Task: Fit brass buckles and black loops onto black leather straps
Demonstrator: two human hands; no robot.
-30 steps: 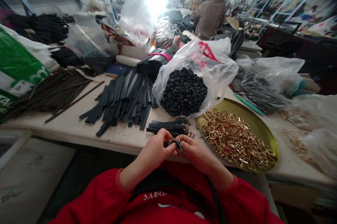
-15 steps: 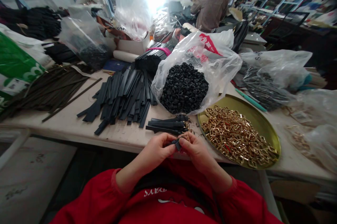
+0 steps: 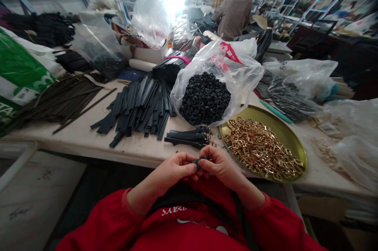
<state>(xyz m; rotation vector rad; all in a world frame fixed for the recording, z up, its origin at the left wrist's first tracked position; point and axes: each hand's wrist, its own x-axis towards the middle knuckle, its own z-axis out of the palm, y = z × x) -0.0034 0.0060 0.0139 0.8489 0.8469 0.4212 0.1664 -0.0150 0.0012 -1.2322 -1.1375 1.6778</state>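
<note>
Close to my body, just off the table's front edge, both hands meet around a short black strap (image 3: 198,162). My left hand (image 3: 178,167) pinches one side of it between thumb and fingers. My right hand (image 3: 219,163) grips the other side, its index finger bent over the top. Most of the strap is hidden by the fingers, and I cannot tell whether a buckle is on it. Just beyond the hands lies a small stack of black straps with gold buckles (image 3: 187,137) at their right ends. To the right, a round gold tray (image 3: 295,137) holds a heap of gold buckles (image 3: 262,150).
An open plastic bag (image 3: 246,71) of small black loops (image 3: 204,99) stands behind the stack. Loose black strips (image 3: 141,105) and brown strips (image 3: 63,99) lie leftward. A teal pen-like tool (image 3: 276,111) rests behind the tray. A person (image 3: 234,13) is farther back.
My right index finger has arched higher, and the strap sits flatter between the fingertips. A gold glint at the right fingers no longer shows. The view has shifted slightly.
</note>
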